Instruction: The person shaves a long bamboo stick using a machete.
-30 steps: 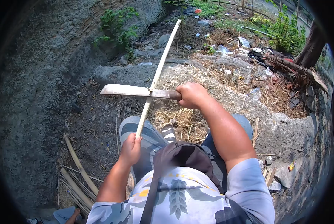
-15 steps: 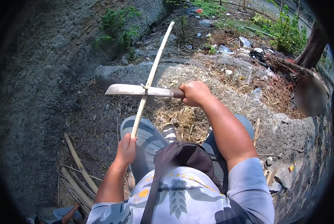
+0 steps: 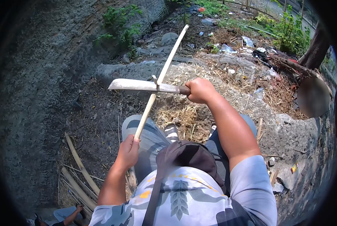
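My left hand is closed round the lower end of a long pale wooden stick, which slants up and away to the right. In my right hand is the brown handle of a machete. Its broad blade points left and lies across the stick around mid-length. A small curled shaving stands up at the blade where it meets the stick. Both hands are held out in front of my knees.
Long strips and poles lie on the ground at my left. Another person's arm shows at the lower left. A rough wall rises on the left. Dry shavings, litter and a tree trunk are ahead and right.
The stick's far end has swung right and slightly down. The machete has shifted a little right and its blade has tilted, with the curled shaving now standing higher.
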`<state>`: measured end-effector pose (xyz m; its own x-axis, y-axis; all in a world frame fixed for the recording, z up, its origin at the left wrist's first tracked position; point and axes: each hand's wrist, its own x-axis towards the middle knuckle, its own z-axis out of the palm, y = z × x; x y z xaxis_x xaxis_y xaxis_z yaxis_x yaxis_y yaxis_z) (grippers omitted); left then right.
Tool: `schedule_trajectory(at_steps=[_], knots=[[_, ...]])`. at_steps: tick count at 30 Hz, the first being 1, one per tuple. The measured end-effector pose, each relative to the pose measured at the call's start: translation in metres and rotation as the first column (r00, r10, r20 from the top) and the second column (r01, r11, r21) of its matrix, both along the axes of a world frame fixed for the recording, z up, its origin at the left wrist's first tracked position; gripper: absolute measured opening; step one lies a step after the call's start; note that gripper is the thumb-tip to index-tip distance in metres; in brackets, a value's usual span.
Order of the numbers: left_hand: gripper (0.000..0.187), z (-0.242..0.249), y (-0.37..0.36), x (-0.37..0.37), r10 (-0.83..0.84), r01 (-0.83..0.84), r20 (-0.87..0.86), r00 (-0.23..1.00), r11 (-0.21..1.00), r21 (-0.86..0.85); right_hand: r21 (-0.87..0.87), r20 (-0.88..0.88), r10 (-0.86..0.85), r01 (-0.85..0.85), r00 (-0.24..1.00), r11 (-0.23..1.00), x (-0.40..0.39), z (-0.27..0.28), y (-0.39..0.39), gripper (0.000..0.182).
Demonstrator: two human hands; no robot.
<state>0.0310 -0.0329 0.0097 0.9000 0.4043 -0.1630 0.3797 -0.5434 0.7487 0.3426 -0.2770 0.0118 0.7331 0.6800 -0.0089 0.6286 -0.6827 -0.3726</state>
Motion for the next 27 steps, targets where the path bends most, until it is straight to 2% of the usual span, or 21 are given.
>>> schedule_trajectory(at_steps=[3, 5, 7, 8, 11, 12, 13, 14, 15, 16, 17, 18, 22, 27], knots=[[0.021, -0.025, 0.003, -0.003, 0.022, -0.022, 0.071, 0.997, 1.0, -0.008, 0.006, 0.082, 0.014, -0.015, 0.997, 1.0, -0.01, 0.008, 0.0, 0.023], [0.02, -0.033, 0.006, -0.009, 0.004, -0.005, 0.077, 0.997, 1.0, 0.005, 0.029, 0.039, 0.07, -0.071, 0.997, 0.997, -0.015, 0.006, 0.0, 0.023], [0.02, -0.02, -0.003, 0.0, -0.021, 0.021, 0.094, 0.995, 1.0, 0.008, 0.009, 0.02, 0.145, -0.145, 0.989, 0.989, -0.023, 0.013, 0.005, 0.022], [0.02, -0.019, -0.006, 0.004, -0.033, 0.031, 0.104, 0.994, 0.999, 0.025, 0.023, 0.094, 0.206, -0.209, 0.974, 0.978, -0.026, 0.007, 0.01, 0.021], [0.02, -0.017, -0.007, 0.006, -0.07, 0.058, 0.12, 0.99, 0.993, 0.103, -0.076, 0.172, 0.364, -0.356, 0.915, 0.931, -0.044, 0.01, 0.025, 0.021], [0.02, -0.021, -0.003, 0.002, -0.084, 0.068, 0.119, 0.989, 0.988, 0.14, -0.06, 0.157, 0.323, -0.317, 0.933, 0.946, -0.039, 0.009, 0.022, 0.022], [0.021, -0.02, -0.001, -0.001, -0.097, 0.076, 0.114, 0.989, 0.982, 0.175, -0.046, 0.138, 0.283, -0.279, 0.949, 0.959, -0.03, 0.008, 0.017, 0.022], [0.02, -0.015, 0.0, -0.008, -0.059, 0.05, 0.069, 0.996, 0.99, 0.133, -0.04, 0.116, 0.251, -0.248, 0.961, 0.968, -0.02, 0.006, 0.009, 0.022], [0.02, 0.0, -0.002, -0.012, -0.022, 0.018, 0.033, 0.999, 0.996, 0.091, 0.052, -0.035, 0.048, -0.046, 0.998, 0.998, -0.006, 0.002, 0.0, 0.025], [0.02, 0.013, -0.001, -0.012, 0.012, -0.012, 0.004, 1.0, 0.999, 0.053, 0.083, -0.251, 0.056, -0.036, 0.966, 0.996, 0.006, 0.003, -0.007, 0.028], [0.02, 0.019, 0.001, -0.012, -0.04, 0.037, 0.017, 0.999, 0.988, 0.149, 0.058, -0.143, 0.036, -0.028, 0.989, 0.998, 0.006, 0.0, -0.009, 0.027], [0.02, 0.016, 0.005, -0.014, -0.031, 0.026, 0.031, 0.999, 0.99, 0.137, 0.035, -0.029, 0.023, -0.022, 0.999, 0.999, 0.001, 0.006, -0.007, 0.027], [0.021, -0.005, 0.008, -0.019, 0.0, -0.003, 0.048, 0.999, 0.998, 0.064, 0.039, -0.079, 0.066, -0.063, 0.995, 0.997, -0.021, 0.016, -0.001, 0.027], [0.021, -0.007, -0.004, -0.011, 0.0, -0.005, 0.058, 0.998, 0.996, 0.085, -0.017, 0.102, 0.312, -0.312, 0.945, 0.95, -0.044, 0.012, 0.023, 0.02]])
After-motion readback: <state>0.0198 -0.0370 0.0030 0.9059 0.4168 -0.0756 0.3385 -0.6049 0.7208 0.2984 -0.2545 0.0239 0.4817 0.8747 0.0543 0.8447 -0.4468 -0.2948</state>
